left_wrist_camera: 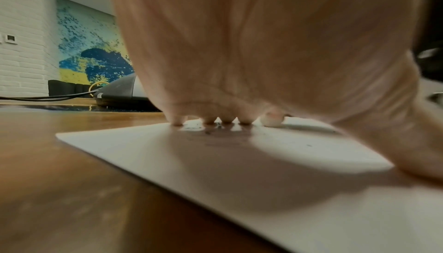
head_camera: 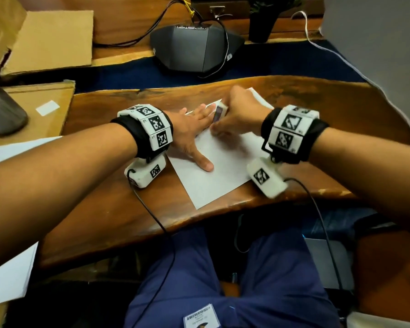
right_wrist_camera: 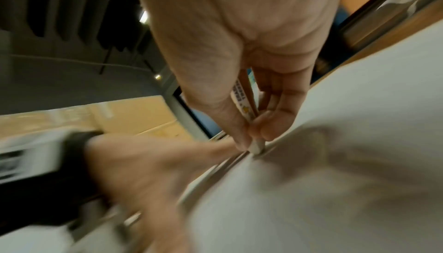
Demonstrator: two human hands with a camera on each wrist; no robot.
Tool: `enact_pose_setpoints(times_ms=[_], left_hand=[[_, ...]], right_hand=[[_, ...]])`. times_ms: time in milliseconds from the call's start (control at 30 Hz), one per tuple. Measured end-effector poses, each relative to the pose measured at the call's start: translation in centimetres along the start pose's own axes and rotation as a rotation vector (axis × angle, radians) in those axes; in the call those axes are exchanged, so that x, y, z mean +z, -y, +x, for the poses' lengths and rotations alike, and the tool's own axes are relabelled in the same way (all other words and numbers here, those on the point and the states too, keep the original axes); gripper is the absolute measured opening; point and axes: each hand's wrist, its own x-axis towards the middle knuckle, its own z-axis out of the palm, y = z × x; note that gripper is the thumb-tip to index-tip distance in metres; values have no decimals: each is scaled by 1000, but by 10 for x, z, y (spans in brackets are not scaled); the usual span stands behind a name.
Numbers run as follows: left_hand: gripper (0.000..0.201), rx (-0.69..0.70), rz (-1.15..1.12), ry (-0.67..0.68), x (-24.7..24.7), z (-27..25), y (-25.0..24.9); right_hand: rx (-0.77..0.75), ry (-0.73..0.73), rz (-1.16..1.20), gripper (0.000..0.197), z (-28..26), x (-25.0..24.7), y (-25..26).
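Right hand (head_camera: 242, 113), eraser (head_camera: 219, 112) (white, print-wrapped)

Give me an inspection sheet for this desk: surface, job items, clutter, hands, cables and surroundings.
Surface: brown live-edge wooden table, dark blue strip across its far part.
Job's things: white sheet of paper lying flat, dark specks on it; white eraser in a printed sleeve, tip on the paper.
Clutter: brown cardboard pieces, grey speakerphone, black plant pot, more white sheets at left.
Hands: left hand presses flat on the paper; right hand pinches the eraser.
Cables: black wrist-camera cables hang over the near edge; white cable far right.
Surroundings: white brick wall, blue and yellow wall picture.
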Motion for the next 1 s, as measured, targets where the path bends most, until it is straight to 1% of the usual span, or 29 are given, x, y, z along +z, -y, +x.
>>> enact_pose_setpoints(times_ms=[33, 67, 167, 200, 233, 267, 300, 333, 367, 400, 467, 500, 533, 567, 600, 633, 667, 700, 767, 800, 833, 900, 967, 1000], left_hand=[[140, 5, 7, 3, 1, 2, 1], [140, 11, 10, 4, 1, 3, 2], [144, 23, 2, -1, 2, 7, 4], [145, 21, -1, -4, 2, 7, 4], [145, 16, -4, -5, 2, 6, 6], [145, 16, -8, -5, 2, 6, 6], [144, 15, -8, -7, 2, 5, 5], [142, 15, -6, -11, 2, 5, 5], [141, 18, -4, -15, 3, 6, 4], [142, 24, -5, -16, 3, 6, 4], [146, 34, -6, -19, 4, 9, 5], [147, 30, -9, -20, 5, 8, 5], [146, 28, -12, -20, 4, 7, 6], [145, 25, -17, -19, 3, 5, 5], [142, 24, -23, -19, 3, 3, 4], [139, 27, -25, -21, 3, 3, 3], [139, 31, -23, -22, 2, 4, 3], [142, 32, -20, -17, 3, 5, 3], [149, 31, -17, -15, 3, 6, 4], [149, 29, -18, -14, 2, 5, 4], [147, 23, -19, -10, 1, 3, 3], [139, 7, -20, -5, 0, 1, 0], [138, 9, -3, -11, 0, 1, 0], [142, 17, 0, -13, 1, 2, 1]], right_hand=[[-13, 66, 23, 42, -6, 4, 1], [15, 100, 41, 44, -4, 2, 0], [153, -22, 170, 61, 18, -14, -6], [171, -50, 206, 63, 22, -15, -8], [143, -60, 203, 61, 23, -11, -8], [92, -45, 138, 55, 17, -4, -6], [39, -2, 80, 47, 9, 2, -4], [33, 58, 74, 41, 2, 6, -2], [44, 107, 87, 39, 1, 4, -2], [71, 91, 111, 40, 7, -2, -4], [165, -31, 150, 40, 19, -15, -6], [155, -84, 145, 39, 22, -16, -6], [118, -106, 123, 38, 21, -11, -4], [58, -79, 72, 36, 16, -3, 0], [10, -22, 44, 34, 7, 5, 4], [-6, 46, 46, 35, 2, 10, 5], [11, 79, 54, 39, 2, 8, 4], [46, 55, 64, 45, 6, 4, 3], [113, -47, 118, 58, 19, -8, 1], [112, -78, 119, 57, 20, -10, 0], [85, -81, 89, 51, 19, -5, 1], [2, -11, 9, 40, 8, 6, 2], [11, 38, 16, 41, 3, 5, 4], [40, 11, 0, 44, 7, -1, 2]])
